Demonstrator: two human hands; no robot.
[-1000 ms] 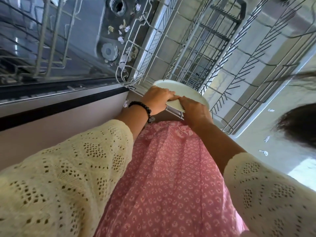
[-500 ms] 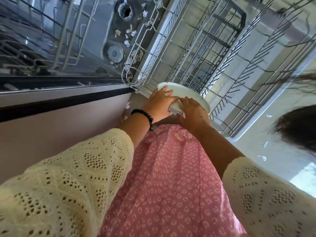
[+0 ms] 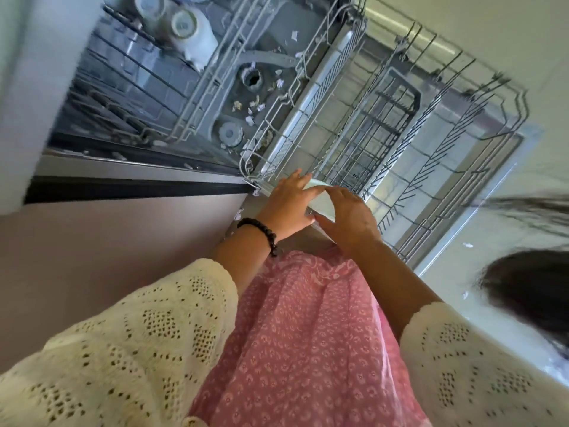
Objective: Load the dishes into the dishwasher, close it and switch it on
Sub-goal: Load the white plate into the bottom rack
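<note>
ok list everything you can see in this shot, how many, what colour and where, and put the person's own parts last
plate: one, pale white-green, at the near corner of the lower rack, between both hands
lower rack: one, grey wire, pulled out over the open door
cutlery basket: one, dark grey, inside the lower rack
upper rack: one, grey wire, inside the dishwasher at left
cups: at least two, white, on the upper rack at top
paper-like scraps: several, white, on the tub floor around the drain
bracelet: one, black beads, on the left wrist
left hand: fingers straight, against the plate
right hand: fingers straight, over the plate's edge
</note>
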